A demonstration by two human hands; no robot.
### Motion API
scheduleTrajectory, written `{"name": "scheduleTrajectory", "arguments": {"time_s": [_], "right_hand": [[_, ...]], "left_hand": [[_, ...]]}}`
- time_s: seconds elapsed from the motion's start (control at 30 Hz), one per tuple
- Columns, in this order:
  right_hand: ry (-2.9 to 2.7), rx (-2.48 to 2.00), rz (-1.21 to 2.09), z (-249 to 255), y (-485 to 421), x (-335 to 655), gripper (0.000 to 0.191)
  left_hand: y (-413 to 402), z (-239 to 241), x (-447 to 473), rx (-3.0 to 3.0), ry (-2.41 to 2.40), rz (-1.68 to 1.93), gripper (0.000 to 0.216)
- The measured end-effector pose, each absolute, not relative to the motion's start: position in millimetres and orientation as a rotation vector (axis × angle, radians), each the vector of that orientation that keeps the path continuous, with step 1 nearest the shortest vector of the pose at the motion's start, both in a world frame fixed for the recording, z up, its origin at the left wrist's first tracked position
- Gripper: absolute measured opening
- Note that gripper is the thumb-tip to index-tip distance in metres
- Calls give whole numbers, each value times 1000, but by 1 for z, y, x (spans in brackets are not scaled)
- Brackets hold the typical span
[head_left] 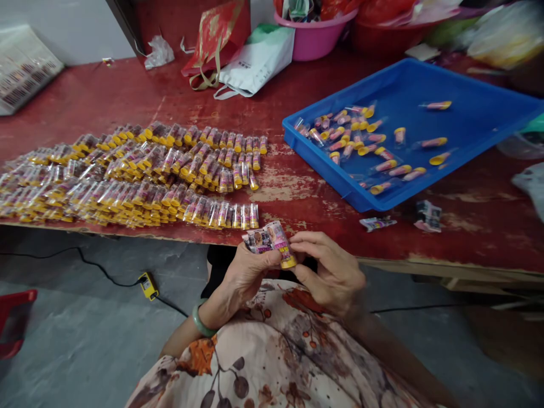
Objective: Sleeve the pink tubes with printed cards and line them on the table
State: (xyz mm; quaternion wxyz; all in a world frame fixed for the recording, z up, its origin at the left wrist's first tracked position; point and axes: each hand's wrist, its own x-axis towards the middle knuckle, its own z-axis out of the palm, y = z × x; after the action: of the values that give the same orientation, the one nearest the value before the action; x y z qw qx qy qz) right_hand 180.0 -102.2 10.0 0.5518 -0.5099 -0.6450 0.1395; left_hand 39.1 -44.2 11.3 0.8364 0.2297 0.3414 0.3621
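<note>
My left hand (249,272) is closed over the table's front edge, thumb on top. It grips a small clear tube with a yellow end (280,245) and a printed label, along with printed sachets (258,241) fanned out beside it. Just to the right, my right hand (329,269) has its fingers curved and parted from the thumb, the tips close to the tube's yellow end. Whether they touch it I cannot tell. Left of my hands, several rows of similar yellow-ended tubes (140,195) lie stacked on the red table (293,192).
A blue tray (365,195) holds loose yellow-and-pink tubes on the right. Two printed sachets, one here (378,224), lie before it. Behind are a white bag (257,65), a red bag (221,39) and a pink basin (317,42). A cable with a yellow box (148,286) crosses the floor.
</note>
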Motion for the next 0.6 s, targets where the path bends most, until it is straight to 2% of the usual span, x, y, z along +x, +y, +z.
{"name": "scheduleTrajectory", "arguments": {"time_s": [0.13,0.6], "right_hand": [[-1516,-1222,119,1,-107,172,45],[-1467,-1226,-52,4,-112,166,40]], "left_hand": [[-47,10,41,542,697,806,36],[-54,4,42,559,648,785,38]]}}
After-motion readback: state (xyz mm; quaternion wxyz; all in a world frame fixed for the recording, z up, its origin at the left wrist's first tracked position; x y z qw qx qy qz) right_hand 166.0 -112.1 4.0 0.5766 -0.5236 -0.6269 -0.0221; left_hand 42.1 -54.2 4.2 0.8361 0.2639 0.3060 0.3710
